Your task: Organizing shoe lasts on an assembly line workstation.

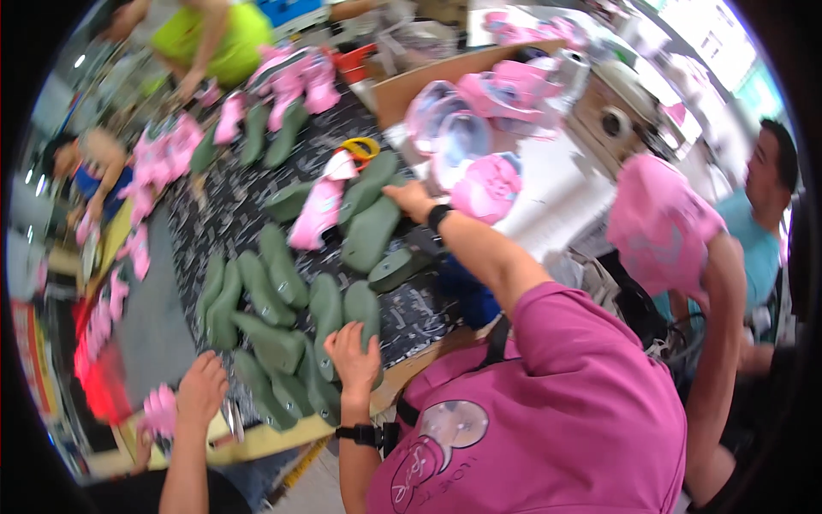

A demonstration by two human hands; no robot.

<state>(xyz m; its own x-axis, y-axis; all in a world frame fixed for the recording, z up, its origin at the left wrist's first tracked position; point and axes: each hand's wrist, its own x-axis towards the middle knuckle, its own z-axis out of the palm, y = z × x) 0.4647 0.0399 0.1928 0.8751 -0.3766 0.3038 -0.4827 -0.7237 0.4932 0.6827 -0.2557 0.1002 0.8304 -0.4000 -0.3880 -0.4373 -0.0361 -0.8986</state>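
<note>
My left hand (353, 355), with a black band at its wrist, rests at the near end of a green shoe last (361, 307). Its thumb and fingers are apart, and it does not appear to grip anything. Farther forward and right, my right hand (411, 200) has its fingertips closed at the edge of another green shoe last (372, 236). A pink shoe upper (317, 214) lies just left of that last. Several more green lasts (274, 343) lie in a loose group left of my left hand. How far my right fingers wrap under is hidden.
A co-worker's hand (203, 385) is at the table's near left edge. Yellow and red rings (360, 149) lie beyond the lasts. Pink uppers (295, 73) line the far side. At right are a white work surface (556, 184), a sewing machine (612, 120) and a person holding pink pieces (655, 223).
</note>
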